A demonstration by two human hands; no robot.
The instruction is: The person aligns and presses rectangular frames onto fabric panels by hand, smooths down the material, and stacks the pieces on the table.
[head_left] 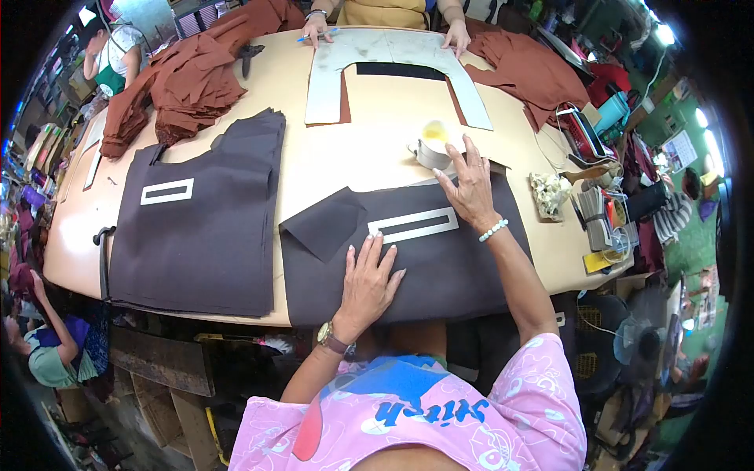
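Observation:
My left hand [369, 281] lies flat on a dark fabric piece [408, 294], fingers spread, its fingertips by the lower left corner of a white rectangular frame template [416, 226]. Above the template, my right hand [470, 184] is raised with its fingers apart, beside a white cup [433, 147] with something yellow at its top. Whether its fingers touch the cup I cannot tell. The dark fabric has a folded flap [326, 224] at its left. A second dark stack [204, 251] on the left bears another white frame template [166, 191].
Across the table [302, 169], a person's hands [316, 30] rest on a large pale pattern [393, 49]; one holds a blue pen. Rust-coloured fabric [184, 82] lies at the back left, more [526, 71] at the right. Scissors [104, 263] sit at the left edge.

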